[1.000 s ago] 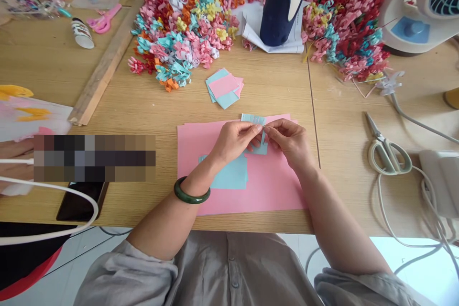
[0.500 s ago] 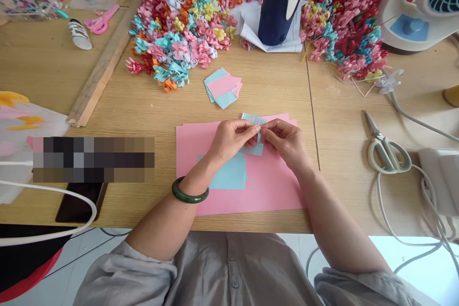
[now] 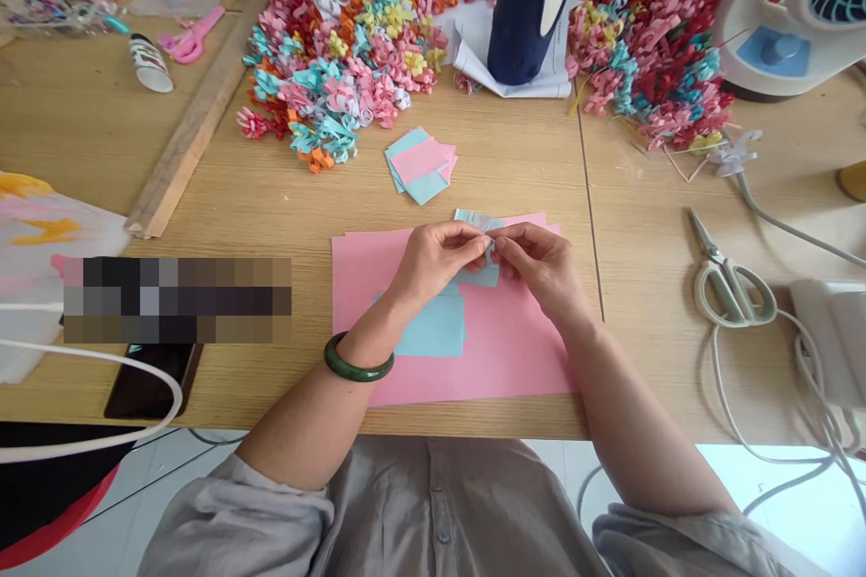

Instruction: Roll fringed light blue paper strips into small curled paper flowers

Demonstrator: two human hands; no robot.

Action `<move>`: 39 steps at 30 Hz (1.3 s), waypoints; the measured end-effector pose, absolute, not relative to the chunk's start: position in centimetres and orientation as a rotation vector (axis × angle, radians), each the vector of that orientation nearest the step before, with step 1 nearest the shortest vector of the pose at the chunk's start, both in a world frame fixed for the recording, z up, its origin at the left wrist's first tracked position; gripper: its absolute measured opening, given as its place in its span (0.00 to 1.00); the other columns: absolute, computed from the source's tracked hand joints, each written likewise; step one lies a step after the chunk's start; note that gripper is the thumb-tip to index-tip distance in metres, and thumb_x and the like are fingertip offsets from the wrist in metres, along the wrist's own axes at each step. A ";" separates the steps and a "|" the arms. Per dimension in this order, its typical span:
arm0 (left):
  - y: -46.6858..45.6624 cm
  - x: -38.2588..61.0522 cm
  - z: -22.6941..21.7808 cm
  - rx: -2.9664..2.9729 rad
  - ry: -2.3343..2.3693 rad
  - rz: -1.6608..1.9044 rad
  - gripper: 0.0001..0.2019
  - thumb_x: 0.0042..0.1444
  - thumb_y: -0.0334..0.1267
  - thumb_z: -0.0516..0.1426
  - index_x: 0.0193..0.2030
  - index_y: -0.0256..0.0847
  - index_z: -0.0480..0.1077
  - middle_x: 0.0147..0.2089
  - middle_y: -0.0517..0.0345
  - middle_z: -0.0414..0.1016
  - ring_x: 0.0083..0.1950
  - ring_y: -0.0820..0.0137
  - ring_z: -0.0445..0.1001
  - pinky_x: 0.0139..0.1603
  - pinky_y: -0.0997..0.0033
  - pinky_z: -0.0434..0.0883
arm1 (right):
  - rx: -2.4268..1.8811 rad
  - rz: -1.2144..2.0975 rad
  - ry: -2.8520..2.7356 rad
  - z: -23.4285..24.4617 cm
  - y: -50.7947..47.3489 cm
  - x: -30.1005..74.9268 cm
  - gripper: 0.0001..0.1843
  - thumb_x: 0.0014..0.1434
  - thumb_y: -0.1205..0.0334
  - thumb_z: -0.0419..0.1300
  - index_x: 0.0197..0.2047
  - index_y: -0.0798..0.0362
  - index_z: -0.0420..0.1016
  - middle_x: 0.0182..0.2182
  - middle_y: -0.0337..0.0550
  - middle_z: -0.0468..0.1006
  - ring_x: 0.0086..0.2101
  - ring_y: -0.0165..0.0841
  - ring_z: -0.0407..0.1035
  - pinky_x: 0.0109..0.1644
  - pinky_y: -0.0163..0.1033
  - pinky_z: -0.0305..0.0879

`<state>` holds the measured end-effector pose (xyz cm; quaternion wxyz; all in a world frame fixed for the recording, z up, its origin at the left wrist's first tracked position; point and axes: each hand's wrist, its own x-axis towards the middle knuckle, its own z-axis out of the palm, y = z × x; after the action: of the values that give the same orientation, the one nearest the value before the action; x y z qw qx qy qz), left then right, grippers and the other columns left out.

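Both of my hands meet over a stack of pink paper sheets (image 3: 514,361), fingertips close together. My left hand (image 3: 437,257), with a green bangle at its wrist, pinches a light blue piece of paper (image 3: 483,276) whose far edge is cut into thin strips. My right hand (image 3: 538,261) pinches at the same blue paper from the other side; its fingertips cover part of it. Nearer to me, blue paper pieces (image 3: 433,329) lie on the pink sheets, partly under my left hand. Past my hands lies a small pile of pink and blue paper cards (image 3: 423,164).
Heaps of colourful curled paper flowers (image 3: 358,45) fill the back, around a dark blue bottle (image 3: 524,18). Scissors (image 3: 732,284) and white cables lie to the right, a fan (image 3: 778,27) behind them. A wooden strip (image 3: 196,108), pink scissors (image 3: 193,38) and a phone (image 3: 152,383) are on the left.
The blue paper between my fingers has tilted and shifted slightly away from me. My right hand has moved very slightly; my left stays nearly in place.
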<state>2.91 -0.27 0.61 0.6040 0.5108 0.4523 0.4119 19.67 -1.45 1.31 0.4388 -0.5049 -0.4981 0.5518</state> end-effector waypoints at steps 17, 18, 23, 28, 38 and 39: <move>-0.4 3.2 0.7 1.028 1.033 0.887 0.12 0.51 0.42 0.66 0.35 0.34 0.78 0.30 0.55 0.80 0.31 0.71 0.78 0.36 0.70 0.78 | -1.256 0.425 -1.865 -0.1 -1.8 19.7 0.05 0.64 0.68 0.56 0.35 0.51 0.70 0.28 0.36 0.70 0.26 0.25 0.63 0.28 0.34 0.61; -0.4 3.2 0.9 1.011 1.029 0.887 0.11 0.51 0.41 0.66 0.36 0.34 0.78 0.30 0.56 0.79 0.31 0.71 0.79 0.36 0.69 0.78 | -1.259 0.423 -1.850 -0.1 -1.8 19.7 0.05 0.63 0.68 0.56 0.35 0.51 0.69 0.28 0.36 0.70 0.26 0.25 0.64 0.28 0.34 0.61; -0.5 3.2 1.9 0.939 1.044 0.858 0.10 0.53 0.41 0.64 0.35 0.34 0.79 0.33 0.54 0.80 0.34 0.68 0.80 0.38 0.67 0.79 | -1.251 0.377 -1.830 -0.2 -1.8 19.6 0.05 0.63 0.69 0.56 0.35 0.50 0.68 0.28 0.36 0.70 0.26 0.25 0.63 0.29 0.33 0.62; -0.4 3.1 1.7 0.900 1.050 0.845 0.15 0.49 0.47 0.67 0.32 0.34 0.78 0.30 0.54 0.79 0.33 0.69 0.79 0.40 0.68 0.78 | -1.233 0.371 -1.889 -0.2 -1.9 19.6 0.05 0.65 0.67 0.55 0.35 0.50 0.69 0.28 0.36 0.70 0.25 0.25 0.62 0.27 0.34 0.61; -0.3 3.1 1.4 0.910 1.086 0.902 0.12 0.49 0.42 0.67 0.37 0.36 0.79 0.37 0.52 0.82 0.35 0.70 0.79 0.34 0.74 0.74 | -1.303 0.737 -1.592 0.7 -2.0 19.4 0.04 0.62 0.67 0.57 0.35 0.50 0.72 0.31 0.37 0.76 0.28 0.26 0.68 0.31 0.34 0.66; -0.3 3.1 1.3 0.918 1.091 0.901 0.12 0.50 0.42 0.67 0.37 0.37 0.79 0.38 0.52 0.83 0.35 0.71 0.79 0.34 0.74 0.74 | -1.307 0.746 -1.577 0.7 -2.0 19.4 0.04 0.62 0.66 0.57 0.35 0.50 0.72 0.31 0.37 0.76 0.28 0.26 0.68 0.31 0.34 0.66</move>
<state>3.07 -0.31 1.29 0.6650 0.4065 0.4830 0.3991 19.38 -1.96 0.73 0.4627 -0.5315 -0.6414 0.3034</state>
